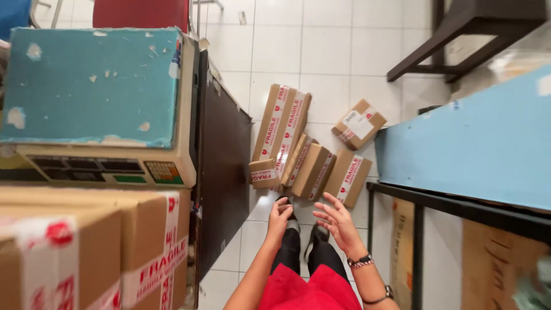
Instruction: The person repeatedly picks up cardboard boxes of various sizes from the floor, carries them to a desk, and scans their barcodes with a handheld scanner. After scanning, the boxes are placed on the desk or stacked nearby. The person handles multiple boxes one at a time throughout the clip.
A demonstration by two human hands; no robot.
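I look down at the white tiled floor point(338, 51), where several taped cardboard parcels point(304, 163) lie in a heap ahead of my feet. My left hand point(279, 215) hangs above my shoes with its fingers loosely curled and nothing in it. My right hand point(338, 221) is spread, palm down, fingers apart, and holds nothing; a beaded bracelet sits on its wrist. Both hands are in the air, just short of the nearest parcels and touching none. A lone parcel point(359, 123) lies further off to the right.
At left a weighing scale point(97, 103) with a worn teal platform stands on a dark table point(221, 172). Taped cardboard boxes point(86, 247) are stacked close at lower left. A blue-topped table point(476, 143) with a black frame stands at right, a dark stool point(459, 28) behind it.
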